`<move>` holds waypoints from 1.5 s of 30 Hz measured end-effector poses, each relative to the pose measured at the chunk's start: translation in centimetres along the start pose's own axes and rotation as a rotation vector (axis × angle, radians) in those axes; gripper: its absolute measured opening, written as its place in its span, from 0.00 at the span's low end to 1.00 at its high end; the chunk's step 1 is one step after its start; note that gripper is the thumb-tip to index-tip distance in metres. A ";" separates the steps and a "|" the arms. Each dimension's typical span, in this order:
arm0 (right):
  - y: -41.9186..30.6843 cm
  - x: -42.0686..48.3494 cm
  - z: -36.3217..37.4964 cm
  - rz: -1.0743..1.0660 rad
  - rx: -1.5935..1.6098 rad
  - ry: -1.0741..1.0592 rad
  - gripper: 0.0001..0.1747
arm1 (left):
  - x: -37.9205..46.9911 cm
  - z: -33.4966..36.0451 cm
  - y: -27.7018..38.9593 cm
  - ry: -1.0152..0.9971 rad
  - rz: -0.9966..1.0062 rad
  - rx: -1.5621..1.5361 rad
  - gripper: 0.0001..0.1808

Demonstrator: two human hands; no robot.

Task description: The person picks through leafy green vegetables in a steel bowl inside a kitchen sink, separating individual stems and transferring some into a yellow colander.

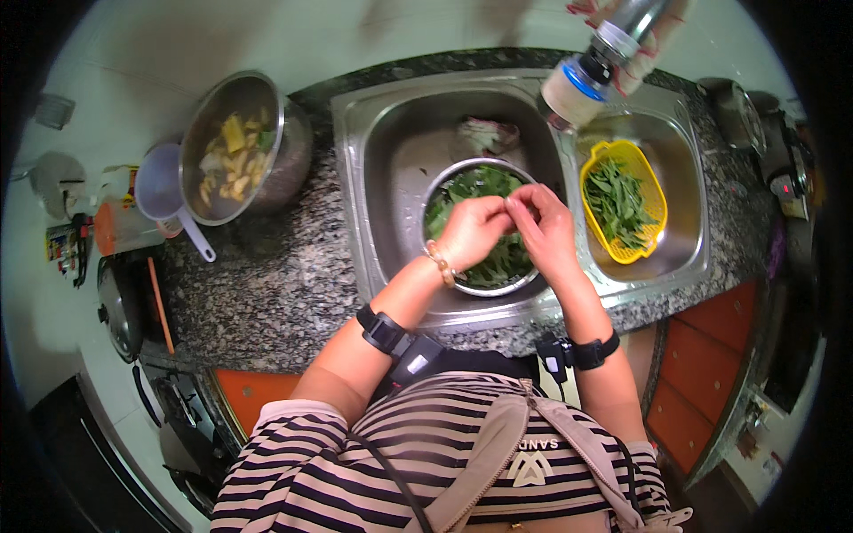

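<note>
Both my hands meet fingertip to fingertip above a round metal bowl (426,220). My left hand (474,228), with a beaded bracelet at its wrist, has thumb and forefinger pinched together. Against it, my right hand (548,223) curls its thumb and fingers; anything small between the fingertips is hidden. Green leaves (485,181) lie in the bowl, which stands in the larger basin of a steel sink (393,193). To the right, a yellow plastic colander (656,186) holds leafy greens (618,203) in the smaller basin.
A faucet with a filter head (576,90) overhangs the sink. Behind the bowl lies a pale, reddish crumpled item (488,135). On the granite counter (266,286) at left are a tilted metal bowl (293,153) of yellowish food pieces, a purple strainer or ladle (160,183) and a lidded pot (120,310).
</note>
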State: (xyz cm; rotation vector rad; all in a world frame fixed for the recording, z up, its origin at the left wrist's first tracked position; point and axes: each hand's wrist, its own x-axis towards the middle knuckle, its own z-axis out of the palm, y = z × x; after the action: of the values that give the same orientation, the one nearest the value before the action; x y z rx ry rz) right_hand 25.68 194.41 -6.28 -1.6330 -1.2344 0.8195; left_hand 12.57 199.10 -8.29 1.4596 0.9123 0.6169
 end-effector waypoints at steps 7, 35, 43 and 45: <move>3.0 -1.5 0.0 -0.005 -0.001 0.050 0.07 | 1.2 -2.4 0.3 -0.025 -0.430 -0.500 0.13; 7.0 -2.0 4.4 0.208 -0.671 -0.284 0.11 | 1.0 -0.7 -9.7 -0.043 -0.207 0.712 0.08; 3.6 -3.4 1.8 0.138 -0.350 -0.095 0.08 | 0.5 -2.4 -5.4 -0.040 -0.643 -0.630 0.12; 3.9 -3.6 2.2 0.124 -0.305 -0.108 0.08 | 0.4 -2.2 -4.9 -0.066 -0.613 -0.700 0.14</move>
State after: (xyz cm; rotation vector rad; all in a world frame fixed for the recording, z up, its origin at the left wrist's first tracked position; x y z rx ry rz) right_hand 24.10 191.15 -10.76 -1.9473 -1.3979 0.8358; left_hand 10.10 200.40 -12.90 0.5277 0.9064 0.3618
